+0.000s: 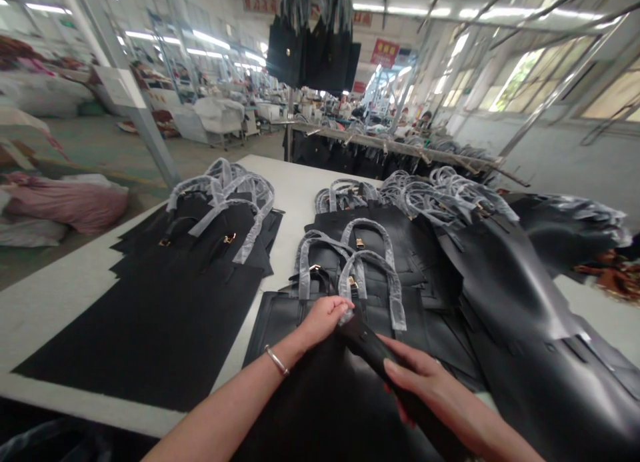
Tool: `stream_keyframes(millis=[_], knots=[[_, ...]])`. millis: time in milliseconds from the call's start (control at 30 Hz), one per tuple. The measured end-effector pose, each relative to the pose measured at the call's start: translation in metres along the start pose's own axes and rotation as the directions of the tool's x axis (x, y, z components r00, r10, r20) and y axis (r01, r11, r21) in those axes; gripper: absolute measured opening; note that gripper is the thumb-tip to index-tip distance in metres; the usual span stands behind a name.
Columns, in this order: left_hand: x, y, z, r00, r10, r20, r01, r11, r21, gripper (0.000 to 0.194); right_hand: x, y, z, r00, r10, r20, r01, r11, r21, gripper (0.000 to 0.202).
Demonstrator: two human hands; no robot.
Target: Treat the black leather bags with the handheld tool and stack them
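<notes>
While both hands work at the near edge of the white table (60, 295), a long black leather strap (373, 352) runs slantwise between them. The left hand (324, 319), a bangle (277, 360) on its wrist, is curled shut around the strap's upper end, right against a plastic-wrapped handle (395, 292). The right hand (430, 385) lies half closed along the lower stretch, fingers flat on top and thumb tucked beneath, so it too has hold of the strap.

The strap sits over a black handbag (290, 315) lying flat just before the person, its gold clasp (353, 282) showing between the handles. Close behind and touching it crowd more bags of the same kind (370, 222). To the right, loose black leather panels (505, 282) overlap and spill toward the table's edge, hemming in the right forearm. To the left, well apart across a strip of bare table, lies another stack of bags on flat black sheets (165, 315). Further back, finished bags hang from a rail (310, 49), and pink bundles (65, 202) rest on the floor.
</notes>
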State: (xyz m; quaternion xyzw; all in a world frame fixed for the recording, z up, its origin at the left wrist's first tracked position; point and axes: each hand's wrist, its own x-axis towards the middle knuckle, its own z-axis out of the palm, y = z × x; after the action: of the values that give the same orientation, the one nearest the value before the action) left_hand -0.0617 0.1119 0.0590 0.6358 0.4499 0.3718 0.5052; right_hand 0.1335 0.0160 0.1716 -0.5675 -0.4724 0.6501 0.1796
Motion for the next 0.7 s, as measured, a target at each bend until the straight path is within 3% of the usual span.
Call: stream_keyframes(millis=[100,200,267,367,433,500,567,633,700], knots=[[-0.003,-0.004,0.007,0.999,-0.042,0.000,0.041,0.992,-0.122,0.035,0.000,0.003,0.001,0.999,0.025,0.039,-0.025,1.000,0.017,0.073],[-0.006,-0.002,0.005,0.997,-0.071,-0.011,0.068,0.988,-0.138,0.033,0.004,0.004,0.001,0.999,-0.001,-0.043,0.002,0.999,0.040,0.074],[-0.010,0.002,-0.010,0.997,-0.074,0.017,0.074,0.997,-0.023,0.037,0.007,0.004,-0.001,0.993,-0.021,-0.113,0.025,0.999,0.039,0.077],[-0.027,0.006,-0.045,0.995,-0.084,0.061,0.067,0.969,0.239,0.062,0.007,0.006,-0.005,0.992,-0.002,-0.127,0.004,1.000,0.010,0.085],[-0.044,0.005,-0.065,0.990,-0.138,0.012,0.130,0.956,0.264,0.064,0.003,0.007,-0.006,0.993,0.027,-0.114,-0.031,0.999,-0.031,0.088],[-0.063,0.002,-0.073,0.971,-0.235,-0.053,0.238,0.970,0.056,0.054,-0.001,0.008,-0.005,0.994,0.053,-0.098,-0.061,0.995,-0.077,0.088],[-0.080,-0.001,-0.069,0.944,-0.316,-0.095,0.281,0.920,-0.274,0.051,-0.003,0.008,-0.001,0.995,0.068,-0.067,-0.075,0.991,-0.113,0.088],[-0.093,-0.003,-0.056,0.927,-0.349,-0.139,0.235,0.826,-0.512,0.050,-0.003,0.007,0.005,0.998,0.064,-0.016,-0.066,0.987,-0.145,0.091],[-0.101,-0.002,-0.042,0.917,-0.354,-0.182,0.172,0.764,-0.621,0.046,-0.002,0.005,0.012,0.998,0.051,0.033,-0.045,0.984,-0.170,0.092]])
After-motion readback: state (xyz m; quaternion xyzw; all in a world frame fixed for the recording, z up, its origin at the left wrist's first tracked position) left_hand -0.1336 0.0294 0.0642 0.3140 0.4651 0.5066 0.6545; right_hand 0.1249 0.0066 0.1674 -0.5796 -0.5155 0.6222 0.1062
